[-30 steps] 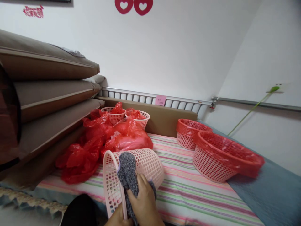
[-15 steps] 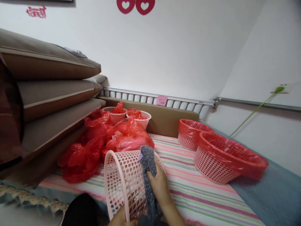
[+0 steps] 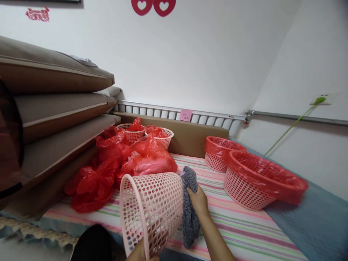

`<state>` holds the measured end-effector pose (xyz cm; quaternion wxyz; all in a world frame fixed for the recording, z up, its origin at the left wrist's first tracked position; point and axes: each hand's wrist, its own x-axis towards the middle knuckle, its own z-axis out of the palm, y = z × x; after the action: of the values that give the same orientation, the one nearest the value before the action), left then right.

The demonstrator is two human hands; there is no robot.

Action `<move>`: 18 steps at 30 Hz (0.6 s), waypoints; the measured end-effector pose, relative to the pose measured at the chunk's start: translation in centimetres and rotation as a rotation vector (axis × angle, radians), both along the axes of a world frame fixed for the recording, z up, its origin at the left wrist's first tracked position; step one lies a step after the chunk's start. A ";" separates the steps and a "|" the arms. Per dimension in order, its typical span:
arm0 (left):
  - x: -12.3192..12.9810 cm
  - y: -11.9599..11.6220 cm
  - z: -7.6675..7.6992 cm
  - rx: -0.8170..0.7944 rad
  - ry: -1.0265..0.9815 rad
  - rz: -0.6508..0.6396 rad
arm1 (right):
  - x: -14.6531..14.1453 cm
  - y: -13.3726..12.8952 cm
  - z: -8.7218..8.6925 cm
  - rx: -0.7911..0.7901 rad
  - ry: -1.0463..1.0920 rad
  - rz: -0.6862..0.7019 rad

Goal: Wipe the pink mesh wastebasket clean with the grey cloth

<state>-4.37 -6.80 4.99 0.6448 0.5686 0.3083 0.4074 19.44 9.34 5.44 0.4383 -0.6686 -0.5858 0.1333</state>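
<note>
A pink perforated basket (image 3: 163,195) lies tipped on its side, its open mouth facing left. My left hand (image 3: 140,252) grips its rim at the bottom of the view, fingers partly hidden. Against the base of the basket, my right hand (image 3: 198,201) holds a dark grey cloth (image 3: 189,214) that hangs down. Behind the basket are filled red plastic bags (image 3: 152,159) and a crumpled red bag (image 3: 92,186).
Two baskets lined with red bags, one smaller (image 3: 216,159) and one larger (image 3: 247,188), stand at the right on the striped sheet (image 3: 233,224). Two more baskets stand at the back. Thick brown cushions (image 3: 59,134) are stacked at the left.
My right hand and the grey cloth have moved right, from the basket's side to its base. The basket's side is more exposed, and my left hand stays at the rim.
</note>
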 end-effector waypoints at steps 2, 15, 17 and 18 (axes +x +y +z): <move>-0.1 0.3 -0.7 0.003 0.021 -0.003 | 0.0 -0.2 0.1 -0.002 -0.009 -0.005; -0.3 2.3 -5.7 0.140 -0.106 -0.012 | -7.0 -6.2 1.9 0.138 -0.189 0.140; -0.3 2.4 -6.1 0.144 -0.108 0.012 | -9.2 -7.9 2.8 0.114 -0.199 0.206; -0.3 2.4 -6.1 0.138 -0.099 0.032 | -10.2 -8.7 3.3 0.093 -0.205 0.233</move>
<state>-4.68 -4.40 -1.15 0.6118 0.5858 0.2565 0.4655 9.21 0.59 8.71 0.3882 -0.5851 -0.7067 0.0872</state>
